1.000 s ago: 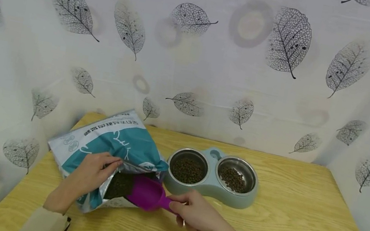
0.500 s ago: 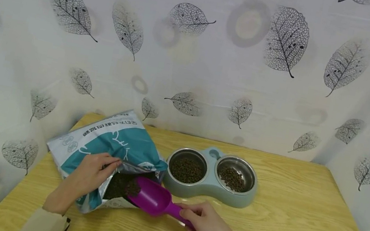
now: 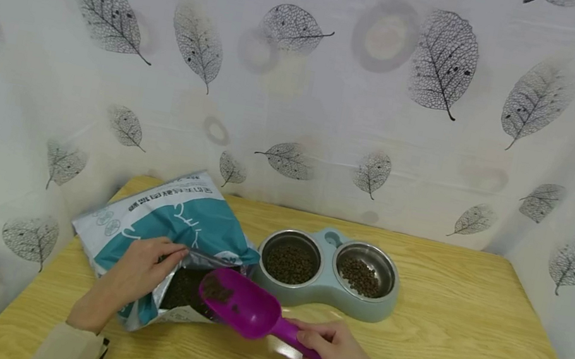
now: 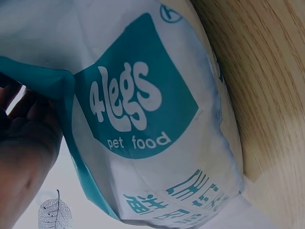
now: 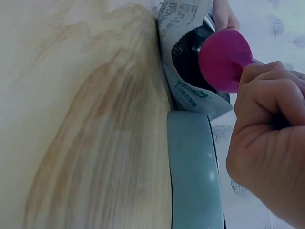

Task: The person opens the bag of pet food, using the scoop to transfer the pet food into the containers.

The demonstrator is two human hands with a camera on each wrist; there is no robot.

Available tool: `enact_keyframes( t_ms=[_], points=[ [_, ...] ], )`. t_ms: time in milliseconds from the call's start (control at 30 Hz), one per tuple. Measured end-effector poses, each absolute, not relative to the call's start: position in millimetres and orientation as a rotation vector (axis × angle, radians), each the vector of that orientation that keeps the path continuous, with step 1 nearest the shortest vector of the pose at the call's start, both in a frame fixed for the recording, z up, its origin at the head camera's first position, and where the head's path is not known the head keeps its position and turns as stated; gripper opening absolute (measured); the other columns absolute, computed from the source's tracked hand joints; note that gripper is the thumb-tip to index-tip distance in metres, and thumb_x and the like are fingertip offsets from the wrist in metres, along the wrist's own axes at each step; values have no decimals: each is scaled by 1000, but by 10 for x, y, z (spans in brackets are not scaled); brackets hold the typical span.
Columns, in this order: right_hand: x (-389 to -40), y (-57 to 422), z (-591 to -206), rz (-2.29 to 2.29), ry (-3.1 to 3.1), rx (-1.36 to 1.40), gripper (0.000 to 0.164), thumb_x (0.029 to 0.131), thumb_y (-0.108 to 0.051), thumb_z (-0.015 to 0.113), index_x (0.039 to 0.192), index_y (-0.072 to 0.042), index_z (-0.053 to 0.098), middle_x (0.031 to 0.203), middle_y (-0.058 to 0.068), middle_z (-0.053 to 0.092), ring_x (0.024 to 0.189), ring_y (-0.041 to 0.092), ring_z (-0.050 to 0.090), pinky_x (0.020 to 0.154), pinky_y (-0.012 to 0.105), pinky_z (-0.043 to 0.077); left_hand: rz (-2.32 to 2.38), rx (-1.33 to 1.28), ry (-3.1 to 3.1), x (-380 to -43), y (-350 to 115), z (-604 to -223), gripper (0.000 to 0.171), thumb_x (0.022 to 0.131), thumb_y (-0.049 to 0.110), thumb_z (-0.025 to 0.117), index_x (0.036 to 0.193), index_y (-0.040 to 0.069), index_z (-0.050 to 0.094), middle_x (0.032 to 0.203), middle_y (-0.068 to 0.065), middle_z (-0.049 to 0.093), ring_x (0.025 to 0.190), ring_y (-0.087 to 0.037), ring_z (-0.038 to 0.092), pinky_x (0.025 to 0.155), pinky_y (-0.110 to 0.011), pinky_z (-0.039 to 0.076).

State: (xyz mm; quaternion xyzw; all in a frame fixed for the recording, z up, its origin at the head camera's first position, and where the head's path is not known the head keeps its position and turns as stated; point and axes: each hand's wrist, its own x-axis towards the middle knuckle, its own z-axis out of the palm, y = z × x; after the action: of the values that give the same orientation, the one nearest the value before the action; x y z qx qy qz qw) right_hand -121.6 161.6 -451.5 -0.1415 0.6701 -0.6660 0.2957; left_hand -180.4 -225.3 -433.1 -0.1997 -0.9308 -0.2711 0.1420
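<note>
A teal and white pet food bag (image 3: 211, 217) lies on its side, its mouth facing me with dark kibble inside. My left hand (image 3: 141, 269) pinches the upper edge of that mouth; the left wrist view shows the bag's printed side (image 4: 128, 100) close up. In my right hand (image 3: 343, 356) is the handle of a purple scoop (image 3: 255, 312), gripped with curled fingers. Some kibble sits near the scoop's front lip, which is just over the bag's opening. From the right wrist view, the scoop's outside (image 5: 224, 59) hides part of the mouth.
A blue-grey double bowl stand (image 3: 324, 298) is right of the bag, close behind the scoop. Its left steel bowl (image 3: 292, 260) holds more kibble than the right steel bowl (image 3: 366, 273). A wooden table (image 3: 467, 339) lies beneath, with a leaf-print curtain (image 3: 307, 99) behind.
My right hand has drawn the purple scoop out of the bag toward the right, and kibble now shows in it. The left hand stays on the bag's edge.
</note>
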Motion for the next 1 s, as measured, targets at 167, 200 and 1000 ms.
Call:
enact_keyframes(
  t_ms=[167,200,1000],
  points=[
    [-1199,1749,-4448,-1789,1737,-343,41,106,-23,54,140,-2,61,64,-6,56,40,-3,36,38,16,29,-796,-551,-2721,-1788,-2258,-4340,19,99,10,66,110,1,79,74,5,61,60,3,42,52,-22,39],
    [-1201,1774,-4436,-1799,1724,-344,41,107,-23,53,140,-1,61,64,-6,56,41,-3,35,38,16,29,-798,-550,-2723,-1787,-2259,-4344,20,99,10,66,110,1,79,74,5,61,60,3,42,52,-22,39],
    [-1217,2802,-4249,-1936,1967,-336,43,111,-13,40,127,-38,72,64,-10,55,39,15,20,35,43,10,-793,-587,-2705,-1798,-2253,-4333,20,99,8,66,111,-1,78,75,2,63,59,4,42,51,-22,38]
  ],
)
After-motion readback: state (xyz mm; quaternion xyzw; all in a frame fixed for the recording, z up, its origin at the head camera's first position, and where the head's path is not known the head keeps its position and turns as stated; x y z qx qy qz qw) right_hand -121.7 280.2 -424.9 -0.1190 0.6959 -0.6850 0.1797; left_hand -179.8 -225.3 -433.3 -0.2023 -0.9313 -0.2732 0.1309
